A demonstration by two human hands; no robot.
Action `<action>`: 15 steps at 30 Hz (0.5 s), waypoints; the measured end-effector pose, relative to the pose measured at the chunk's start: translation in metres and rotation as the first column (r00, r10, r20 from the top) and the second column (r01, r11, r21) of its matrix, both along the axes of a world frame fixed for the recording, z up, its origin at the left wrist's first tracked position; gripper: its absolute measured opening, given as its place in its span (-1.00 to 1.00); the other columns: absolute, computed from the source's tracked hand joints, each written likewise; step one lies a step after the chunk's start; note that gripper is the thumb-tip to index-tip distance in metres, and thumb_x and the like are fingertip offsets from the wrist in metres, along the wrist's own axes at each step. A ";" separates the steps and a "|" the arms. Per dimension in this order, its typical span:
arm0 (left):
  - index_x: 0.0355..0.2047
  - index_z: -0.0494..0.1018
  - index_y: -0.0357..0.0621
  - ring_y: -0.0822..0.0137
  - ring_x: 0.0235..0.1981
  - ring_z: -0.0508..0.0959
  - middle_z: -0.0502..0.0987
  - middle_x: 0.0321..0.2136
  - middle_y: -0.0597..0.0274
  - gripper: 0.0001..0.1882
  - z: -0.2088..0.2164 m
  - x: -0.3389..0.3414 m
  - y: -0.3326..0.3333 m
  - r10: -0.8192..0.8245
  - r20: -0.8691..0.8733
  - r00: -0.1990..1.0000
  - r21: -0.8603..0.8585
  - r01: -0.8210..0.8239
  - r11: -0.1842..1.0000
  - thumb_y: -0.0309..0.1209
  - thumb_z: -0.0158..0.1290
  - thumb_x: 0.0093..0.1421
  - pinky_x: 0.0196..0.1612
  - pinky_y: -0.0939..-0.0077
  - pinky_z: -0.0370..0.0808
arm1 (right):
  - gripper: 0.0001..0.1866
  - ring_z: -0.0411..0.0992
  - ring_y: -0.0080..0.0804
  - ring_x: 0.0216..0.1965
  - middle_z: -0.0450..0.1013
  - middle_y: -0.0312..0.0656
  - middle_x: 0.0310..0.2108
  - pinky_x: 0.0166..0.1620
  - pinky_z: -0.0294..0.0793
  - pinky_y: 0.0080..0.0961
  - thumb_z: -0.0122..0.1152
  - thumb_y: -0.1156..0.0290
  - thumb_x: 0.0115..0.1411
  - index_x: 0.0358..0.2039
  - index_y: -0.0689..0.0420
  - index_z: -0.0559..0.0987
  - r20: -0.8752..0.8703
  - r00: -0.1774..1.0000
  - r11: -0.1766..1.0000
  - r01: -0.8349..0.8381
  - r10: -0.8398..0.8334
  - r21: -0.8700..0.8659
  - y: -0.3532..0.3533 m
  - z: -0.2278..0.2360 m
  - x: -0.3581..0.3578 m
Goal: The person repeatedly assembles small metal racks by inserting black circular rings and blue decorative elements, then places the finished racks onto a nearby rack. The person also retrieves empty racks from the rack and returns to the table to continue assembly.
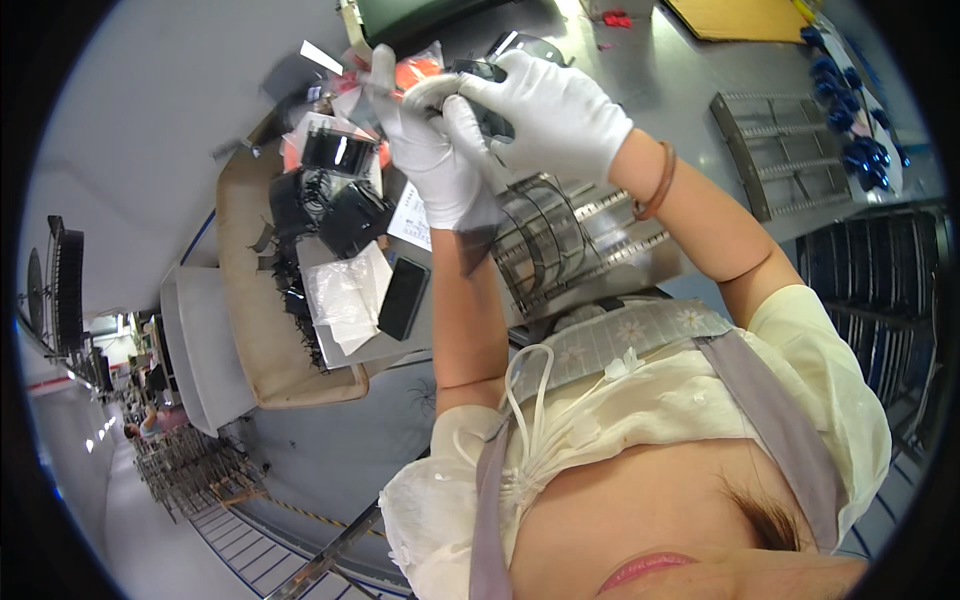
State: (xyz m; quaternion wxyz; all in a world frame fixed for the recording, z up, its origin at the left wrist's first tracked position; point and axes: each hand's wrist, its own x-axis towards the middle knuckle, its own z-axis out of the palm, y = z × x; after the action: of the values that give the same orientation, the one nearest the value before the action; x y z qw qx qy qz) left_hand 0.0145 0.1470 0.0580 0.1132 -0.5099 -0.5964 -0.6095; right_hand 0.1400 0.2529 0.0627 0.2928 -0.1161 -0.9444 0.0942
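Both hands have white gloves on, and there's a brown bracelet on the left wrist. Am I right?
Not quite. The head view shows the brown bracelet on the right wrist. The left hand and right hand do wear white gloves.

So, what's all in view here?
Workbench: one, grey, upper centre
Dark piece: at least one, blackish, between the hands
Glossy parts: several, black, piled left
Plastic wrapping: one, whitish, left
Slab: one, black, beside wrapping
Ribbed rack: one, metallic, below hands
Grid frame: one, metallic, right
Shiny parts: several, blue, far right
Board: one, yellow, top right
Shelving rack: one, black, right edge
Distant person: one, colours indistinct, far left
Left hand: one, white-gloved, upper centre
Right hand: one, white-gloved, upper centre
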 end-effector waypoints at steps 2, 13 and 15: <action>-0.06 0.46 -0.26 0.31 0.01 0.56 0.49 0.08 0.04 -0.79 0.004 0.008 -0.020 0.080 -0.068 0.995 0.012 -0.079 0.997 -0.66 0.01 0.31 0.02 0.47 0.51 | -0.39 0.58 0.02 -0.18 0.50 0.17 -0.07 -0.12 0.59 -0.18 0.25 0.12 0.15 0.20 0.07 0.49 0.032 0.999 0.987 -0.013 0.019 -0.158 -0.004 -0.015 0.032; 0.35 0.18 0.41 0.05 0.02 0.62 0.44 0.19 0.08 -0.23 0.017 0.007 -0.098 -0.632 0.531 0.565 0.638 0.224 0.737 -0.80 -0.08 0.32 -0.16 0.07 0.70 | -0.38 0.40 0.37 0.12 0.45 0.34 0.09 0.21 0.36 -0.01 -0.17 -0.02 0.46 0.35 0.14 0.28 0.321 0.942 0.683 0.297 -0.096 -0.668 -0.049 -0.173 0.113; 0.36 0.13 0.35 0.06 0.03 0.62 0.44 0.18 0.06 -0.23 0.015 0.010 -0.099 -0.642 0.527 0.557 0.620 0.264 0.739 -0.80 -0.07 0.32 -0.21 0.15 0.70 | -0.36 0.41 0.37 0.11 0.41 0.32 0.16 0.20 0.39 0.00 -0.17 -0.03 0.47 0.34 0.19 0.27 0.374 0.917 0.637 0.373 -0.140 -0.675 -0.055 -0.166 0.110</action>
State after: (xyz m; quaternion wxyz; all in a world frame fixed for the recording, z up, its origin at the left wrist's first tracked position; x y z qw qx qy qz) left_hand 0.0243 0.0479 0.0730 -0.1737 -0.3278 -0.2651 -0.8900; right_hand 0.2504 0.1974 -0.1032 0.0914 -0.3704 -0.8314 0.4040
